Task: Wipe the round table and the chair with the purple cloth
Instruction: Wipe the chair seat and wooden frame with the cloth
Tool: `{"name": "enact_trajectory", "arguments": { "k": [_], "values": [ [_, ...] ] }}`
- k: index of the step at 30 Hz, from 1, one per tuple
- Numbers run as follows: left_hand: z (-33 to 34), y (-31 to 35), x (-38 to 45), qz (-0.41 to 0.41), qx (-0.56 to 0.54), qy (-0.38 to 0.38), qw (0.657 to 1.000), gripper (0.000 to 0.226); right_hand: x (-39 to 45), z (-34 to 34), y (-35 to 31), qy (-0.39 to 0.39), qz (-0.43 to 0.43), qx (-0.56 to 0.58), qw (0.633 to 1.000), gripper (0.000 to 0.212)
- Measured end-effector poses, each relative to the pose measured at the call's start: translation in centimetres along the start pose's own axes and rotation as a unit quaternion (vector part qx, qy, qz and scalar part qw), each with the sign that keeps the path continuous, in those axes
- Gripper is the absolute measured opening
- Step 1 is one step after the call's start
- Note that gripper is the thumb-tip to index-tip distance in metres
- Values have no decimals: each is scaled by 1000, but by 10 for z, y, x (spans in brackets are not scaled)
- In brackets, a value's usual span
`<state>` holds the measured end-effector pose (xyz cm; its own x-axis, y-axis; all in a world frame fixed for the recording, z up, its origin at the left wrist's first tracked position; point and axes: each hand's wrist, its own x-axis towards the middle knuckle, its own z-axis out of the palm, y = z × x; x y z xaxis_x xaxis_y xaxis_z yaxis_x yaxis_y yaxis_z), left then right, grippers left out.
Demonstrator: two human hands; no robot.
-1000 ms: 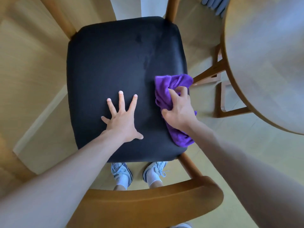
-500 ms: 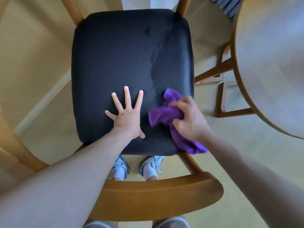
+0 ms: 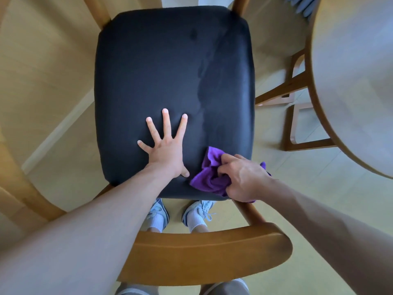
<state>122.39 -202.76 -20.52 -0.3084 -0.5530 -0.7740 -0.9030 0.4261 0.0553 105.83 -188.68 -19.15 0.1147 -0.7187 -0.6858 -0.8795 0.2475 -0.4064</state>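
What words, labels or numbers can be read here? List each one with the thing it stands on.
None can be read.
Left shoe: a small dark mark on its side, too blurred to read.
Chair seat, purple cloth, round table: no writing shows.

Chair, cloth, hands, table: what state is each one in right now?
Chair seat: dark cushion, with a faint streak down its right half.
Purple cloth: bunched up, on the seat's near right corner.
Right hand: grips the cloth.
Left hand: flat on the seat, fingers spread.
Round table: bare where visible, untouched.
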Motion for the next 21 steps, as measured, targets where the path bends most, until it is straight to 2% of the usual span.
{"name": "enact_trajectory", "arguments": {
  "k": [2,4,5,6,7,8,10,11,13,16,18,21],
  "values": [
    [0,0,0,-1,2,0,1000,169,1,-8,8,125,67,101,985,26],
    [-1,1,0,-4,5,-2,1000,169,12,-22,13,281,158,245,914,25],
    [-1,2,1,-6,7,-2,1000,169,19,-28,13,328,193,308,872,22],
    [0,2,1,-8,9,-2,1000,170,25,-31,11,353,207,338,848,19],
    [0,3,2,-9,11,-2,1000,170,29,-30,8,354,203,323,854,19],
    [0,3,2,-10,13,0,1000,170,31,-25,5,331,178,265,888,21],
    [0,3,2,-11,13,2,1000,170,23,-4,-2,225,87,116,963,23],
    [0,3,2,-10,12,4,1000,170,13,7,-4,165,42,68,983,28],
    [1,2,1,-1,8,10,1000,168,-6,20,-4,71,2,48,996,36],
    [0,-4,-3,14,5,20,1000,166,-15,7,3,-25,8,70,997,26],
    [-1,-7,-8,18,12,24,999,162,-12,-8,1,-29,23,86,996,21],
    [4,-11,-16,23,-6,25,999,145,-4,-28,-9,131,-25,123,984,31]
  ]
}}
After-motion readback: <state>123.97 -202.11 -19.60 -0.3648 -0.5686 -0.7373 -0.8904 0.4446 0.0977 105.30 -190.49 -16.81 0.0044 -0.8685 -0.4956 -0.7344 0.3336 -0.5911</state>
